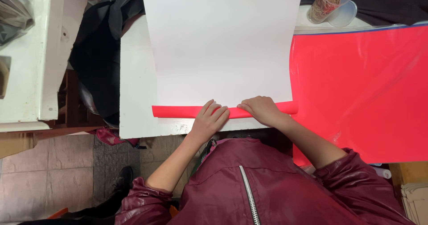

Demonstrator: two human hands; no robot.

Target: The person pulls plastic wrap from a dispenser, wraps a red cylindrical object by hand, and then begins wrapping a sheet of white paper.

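A large sheet of paper [223, 42], white on its upper side, lies on a white table [136, 95]. Its near edge is rolled into a thin red tube [176, 111] that runs from left to right. My left hand [208, 120] presses flat on the tube's middle, fingers spread over it. My right hand [262, 110] rests on the tube just to the right, fingers curled over its top. Both hands sit side by side near the table's front edge.
A stack of bright red sheets [361, 91] covers the table to the right. A clear plastic cup of rubber bands [327, 2] stands at the back right. Dark cloth [100, 51] hangs at the left, beside a white cabinet [38, 60]. Tiled floor below.
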